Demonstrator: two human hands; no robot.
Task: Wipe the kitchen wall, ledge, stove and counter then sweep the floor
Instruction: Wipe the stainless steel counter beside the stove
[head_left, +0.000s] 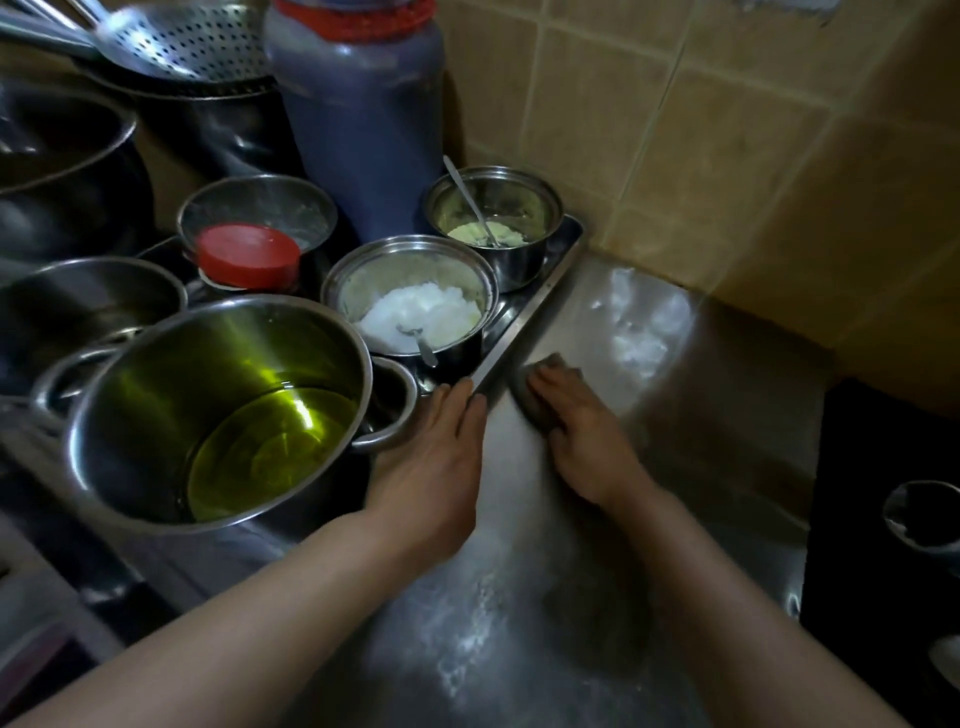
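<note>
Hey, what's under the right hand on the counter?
A dark cloth or scrubbing pad shows at the fingertips of the right hand, pressed flat on the steel counter. Most of it is covered by the hand.

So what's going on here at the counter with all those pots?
A person is wiping a steel counter. The right hand presses a dark cloth onto the counter beside a metal tray, while the left hand rests on the tray's edge. The tray holds a pot of yellow-green oil, a pot of white grains and a pot of pale powder. White smears remain near the tiled corner.
</note>
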